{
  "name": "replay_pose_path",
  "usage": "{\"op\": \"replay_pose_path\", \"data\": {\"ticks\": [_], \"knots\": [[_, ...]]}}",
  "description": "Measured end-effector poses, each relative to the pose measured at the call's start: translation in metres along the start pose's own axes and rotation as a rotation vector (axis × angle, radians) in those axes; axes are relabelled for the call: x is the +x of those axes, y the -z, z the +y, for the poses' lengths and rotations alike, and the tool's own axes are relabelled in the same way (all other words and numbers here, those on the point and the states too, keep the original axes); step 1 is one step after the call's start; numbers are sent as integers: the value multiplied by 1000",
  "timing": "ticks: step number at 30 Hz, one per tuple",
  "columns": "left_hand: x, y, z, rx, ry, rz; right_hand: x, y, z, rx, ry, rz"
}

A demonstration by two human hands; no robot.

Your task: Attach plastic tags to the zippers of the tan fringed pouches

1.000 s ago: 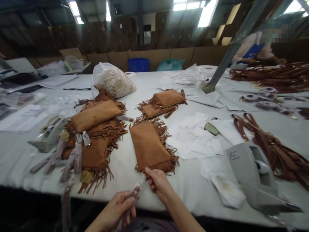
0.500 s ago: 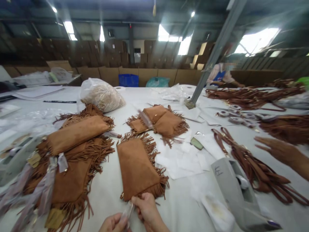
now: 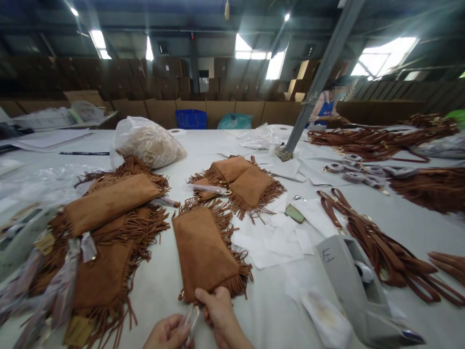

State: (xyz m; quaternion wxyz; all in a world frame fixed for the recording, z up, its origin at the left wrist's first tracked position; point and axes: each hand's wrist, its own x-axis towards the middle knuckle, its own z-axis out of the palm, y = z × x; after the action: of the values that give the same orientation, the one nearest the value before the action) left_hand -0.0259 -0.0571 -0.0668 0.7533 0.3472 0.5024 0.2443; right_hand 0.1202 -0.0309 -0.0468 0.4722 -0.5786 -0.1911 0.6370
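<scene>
A tan suede pouch (image 3: 205, 252) with fringe lies flat near the front centre of the table. My right hand (image 3: 221, 312) is closed at its lower edge, thumb on the suede, beside a small metal clasp. Just left of it, my left hand (image 3: 169, 332) pinches a clear plastic-wrapped strap (image 3: 191, 322) with a metal ring, which hangs at the pouch's bottom corner. Behind lie more fringed pouches (image 3: 250, 186) with a wrapped strap across them. A pile of fringed pouches (image 3: 109, 271) with wrapped straps and tags sits to the left.
A grey tape dispenser (image 3: 363, 291) stands at right beside brown straps (image 3: 381, 242). Another person's hand (image 3: 448, 264) shows at the right edge. White sheets (image 3: 272, 242), a stuffed plastic bag (image 3: 147, 143) and a metal post (image 3: 316, 82) are around. A person in a blue apron (image 3: 327, 109) stands behind.
My left hand has moved slightly left and the ring shows more clearly. On the rear pouches the wrapped strap has settled flat. The other person's hand has drawn back toward the right edge.
</scene>
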Motion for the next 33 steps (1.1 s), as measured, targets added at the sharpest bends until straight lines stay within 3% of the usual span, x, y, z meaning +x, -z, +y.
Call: {"op": "replay_pose_path", "data": {"ticks": [5,10,23,28,33], "knots": [[-8,-12,19,-31,-11,47,0,4,3,3,-62,-22],[-6,-16,24,-139,-14,110,3,10,1,39,-106,-51],[1,-12,28,-280,2,144,-2,9,0,-52,-95,-67],[2,-4,26,-312,8,190,-2,0,-3,-81,-83,-69],[3,6,36,-325,18,203,-2,-14,-3,-131,7,-22]]}}
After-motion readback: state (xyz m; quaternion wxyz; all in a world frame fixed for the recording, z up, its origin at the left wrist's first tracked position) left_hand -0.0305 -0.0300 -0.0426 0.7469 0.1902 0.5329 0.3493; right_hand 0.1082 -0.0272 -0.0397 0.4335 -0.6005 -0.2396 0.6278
